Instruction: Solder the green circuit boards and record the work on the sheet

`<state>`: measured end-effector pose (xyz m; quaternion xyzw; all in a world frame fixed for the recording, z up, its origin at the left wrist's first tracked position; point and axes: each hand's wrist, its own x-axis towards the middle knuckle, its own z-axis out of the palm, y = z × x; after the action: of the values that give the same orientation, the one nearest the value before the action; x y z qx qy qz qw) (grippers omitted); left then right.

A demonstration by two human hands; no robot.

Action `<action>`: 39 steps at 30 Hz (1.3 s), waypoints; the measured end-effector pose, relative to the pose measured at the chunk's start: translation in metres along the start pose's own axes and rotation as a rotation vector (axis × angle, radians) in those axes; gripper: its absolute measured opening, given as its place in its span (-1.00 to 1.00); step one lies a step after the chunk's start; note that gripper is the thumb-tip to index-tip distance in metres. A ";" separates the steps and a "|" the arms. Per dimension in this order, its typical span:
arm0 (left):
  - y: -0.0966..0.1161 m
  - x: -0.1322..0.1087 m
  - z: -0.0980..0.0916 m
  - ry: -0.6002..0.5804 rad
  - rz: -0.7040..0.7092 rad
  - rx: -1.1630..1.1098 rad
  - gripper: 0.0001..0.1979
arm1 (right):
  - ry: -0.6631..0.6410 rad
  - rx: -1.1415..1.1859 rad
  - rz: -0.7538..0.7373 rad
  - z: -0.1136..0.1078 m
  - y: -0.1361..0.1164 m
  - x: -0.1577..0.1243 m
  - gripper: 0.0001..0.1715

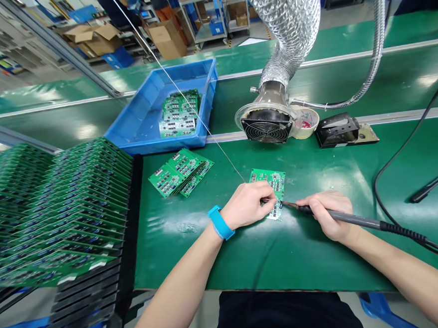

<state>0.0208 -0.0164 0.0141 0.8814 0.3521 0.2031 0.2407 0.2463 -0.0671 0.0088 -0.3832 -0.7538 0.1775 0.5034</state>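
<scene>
head view: the board (278, 180) lay flat on the desk (211, 264) in front of the fan (267, 128), partly hidden by the left hand (249, 204). it looked light, thin and stiff, with small, probably fragile parts, so its edges seemed the safest hold. the left hand was curled over it, fingertips drawn together; a thin wire (201, 119) slanted down to it from left of the fan, but whether the fingers pinched it could not be told. the right hand (331, 213), in front and to the right of the fan, gripped the iron (352, 218). this seemed light and rigid, its tip likely hot, so the handle was the part to hold.

left of the fan stood the tray (172, 143); nearer, a small stack (174, 172), and farther left the rack (128, 230). right of the fan sat the holder (336, 130), then the pen (430, 186). the fan probably hampered reach from behind, the wire from the left.
</scene>
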 end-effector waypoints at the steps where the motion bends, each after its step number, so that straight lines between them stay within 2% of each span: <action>1: 0.000 0.000 0.000 -0.003 0.000 0.012 -0.85 | -0.011 0.004 0.004 0.000 0.001 0.000 -0.66; 8: 0.000 0.000 0.006 -0.054 0.035 0.096 -0.83 | -0.032 -0.006 0.003 0.001 0.005 -0.002 -0.67; 11: 0.000 0.001 0.004 -0.046 0.045 0.058 -0.83 | -0.032 -0.012 0.009 0.001 0.004 -0.001 -0.66; 14: 0.002 0.001 -0.007 0.065 -0.009 -0.095 -0.83 | -0.038 -0.030 0.020 0.000 0.003 -0.001 -0.64; 19: 0.009 -0.001 -0.034 0.245 -0.187 -0.358 -0.84 | -0.012 -0.038 0.075 -0.005 0.004 -0.003 -0.59; 21: 0.012 -0.005 -0.041 0.308 -0.234 -0.338 -0.82 | 0.008 -0.043 0.097 -0.007 0.004 -0.003 -0.57; 23: 0.012 -0.011 -0.043 0.383 -0.219 -0.196 -0.81 | 0.028 -0.054 0.124 -0.009 0.002 0.000 -0.56; 27: 0.007 -0.028 -0.034 0.504 -0.125 0.208 -0.83 | 0.062 -0.066 0.288 -0.015 -0.013 0.011 -0.57; 29: 0.004 -0.037 -0.023 0.533 -0.120 0.302 -0.81 | 0.048 -0.045 0.402 -0.016 -0.025 0.014 -0.63; 31: 0.004 -0.044 -0.009 0.519 -0.137 0.247 -0.77 | 0.020 -0.032 0.482 -0.016 -0.037 0.010 -0.69; 34: 0.008 -0.049 0.007 0.439 -0.222 0.010 -0.72 | 0.016 -0.050 0.502 -0.008 -0.049 -0.008 -0.72; 37: 0.012 -0.050 0.015 0.365 -0.282 -0.105 -0.73 | 0.067 -0.104 0.428 0.006 -0.053 -0.034 -0.75; 39: 0.013 -0.050 0.016 0.348 -0.261 -0.092 -0.78 | 0.101 -0.171 0.345 0.016 -0.054 -0.047 -0.77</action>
<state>0.0030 -0.0649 -0.0010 0.7682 0.4898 0.3349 0.2405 0.2202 -0.1356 0.0081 -0.5563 -0.6631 0.1769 0.4685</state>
